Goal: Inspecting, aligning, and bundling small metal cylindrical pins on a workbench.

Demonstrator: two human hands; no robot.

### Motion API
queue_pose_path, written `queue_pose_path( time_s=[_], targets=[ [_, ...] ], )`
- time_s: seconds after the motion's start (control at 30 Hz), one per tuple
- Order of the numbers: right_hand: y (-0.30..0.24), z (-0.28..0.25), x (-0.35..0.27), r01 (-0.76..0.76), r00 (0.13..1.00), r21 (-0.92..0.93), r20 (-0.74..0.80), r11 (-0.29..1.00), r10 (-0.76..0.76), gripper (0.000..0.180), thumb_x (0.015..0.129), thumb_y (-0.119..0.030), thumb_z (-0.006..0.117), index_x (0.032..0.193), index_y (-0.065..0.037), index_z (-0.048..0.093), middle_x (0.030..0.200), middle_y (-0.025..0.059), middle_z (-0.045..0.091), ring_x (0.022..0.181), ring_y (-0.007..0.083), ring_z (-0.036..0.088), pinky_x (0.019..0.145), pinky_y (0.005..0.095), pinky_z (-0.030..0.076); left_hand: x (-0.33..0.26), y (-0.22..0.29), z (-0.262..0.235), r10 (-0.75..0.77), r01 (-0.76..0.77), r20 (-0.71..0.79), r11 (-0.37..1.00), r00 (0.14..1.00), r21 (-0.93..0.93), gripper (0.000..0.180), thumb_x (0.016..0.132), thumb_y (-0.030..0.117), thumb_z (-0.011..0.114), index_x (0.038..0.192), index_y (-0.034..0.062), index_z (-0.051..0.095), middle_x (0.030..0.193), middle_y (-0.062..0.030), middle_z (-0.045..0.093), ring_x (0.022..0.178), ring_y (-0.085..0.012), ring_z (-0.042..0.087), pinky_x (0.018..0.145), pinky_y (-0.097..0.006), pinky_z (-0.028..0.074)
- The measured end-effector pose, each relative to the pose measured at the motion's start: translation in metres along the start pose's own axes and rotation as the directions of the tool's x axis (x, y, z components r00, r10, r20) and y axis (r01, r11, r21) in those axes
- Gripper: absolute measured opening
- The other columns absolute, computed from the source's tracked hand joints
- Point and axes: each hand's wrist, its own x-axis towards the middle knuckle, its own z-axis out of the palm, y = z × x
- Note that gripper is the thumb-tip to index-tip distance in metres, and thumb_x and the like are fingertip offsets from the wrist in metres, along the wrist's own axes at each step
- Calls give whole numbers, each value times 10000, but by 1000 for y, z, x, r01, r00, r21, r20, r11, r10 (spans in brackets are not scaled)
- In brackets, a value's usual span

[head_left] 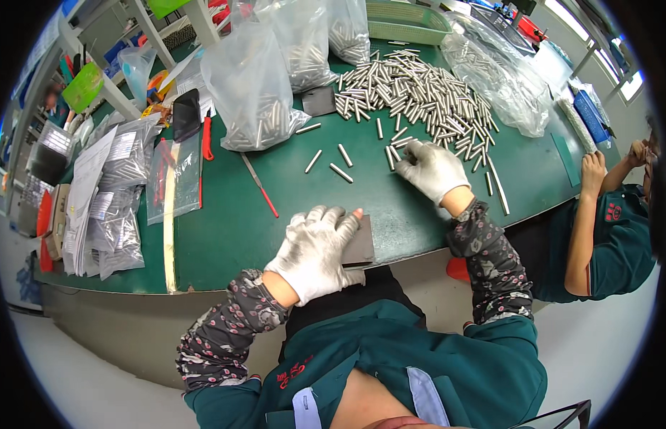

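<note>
Both my hands wear whitish gloves. My left hand (313, 252) is at the table's front edge, gripping a dark grey flat pad (361, 242). Its bare index fingertip lies at the pad's far side and its thumb at the near side. My right hand (434, 171) is at the near edge of a large heap of short metal pins (412, 89). Its fingers are curled down and pressed together beside a few loose pins (390, 158); anything in them is hidden. More single pins (341, 173) lie between my hands and the bags.
Clear bags of pins (256, 93) stand behind the loose pins. A green basket (408, 23) and a crumpled plastic bag (501, 75) are at the back. A red-handled file (260, 186), a red cutter (207, 136) and packed bags (122, 214) lie left. A co-worker (601, 229) sits right.
</note>
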Motion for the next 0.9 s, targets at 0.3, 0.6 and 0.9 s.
queue_pose_path(
  time_s=[0.3, 0.6, 0.9],
  targets=[
    [29, 5, 26, 118, 944, -277, -266, 954, -194, 248, 809, -41, 526, 1008, -127, 646, 1012, 90, 604, 953, 287, 594, 788, 393, 509, -38, -65, -15, -342, 429, -409, 892, 846, 141, 789, 570, 288, 812, 1260, 59, 506, 1154, -135, 559, 1105, -319, 516, 944, -442, 415],
    [16, 13, 45, 211, 963, -416, -66, 885, -260, 220, 824, -76, 523, 996, -138, 645, 1024, 72, 604, 996, 258, 604, 826, 361, 509, -52, -97, -5, -401, 675, -666, 706, 629, 212, 741, 643, 367, 786, 1267, 72, 516, 1291, -178, 479, 1180, -371, 470, 974, -489, 394],
    [-14, 26, 29, 174, 983, -202, -27, 964, -183, 153, 867, -124, 530, 972, -68, 626, 1025, 135, 607, 983, 297, 623, 795, 396, 540, 91, -44, 19, -381, 373, -135, 925, 915, -77, 892, 758, 551, 655, 1430, 55, 342, 1477, -202, 310, 1392, -365, 247, 1125, -474, 246]
  ],
)
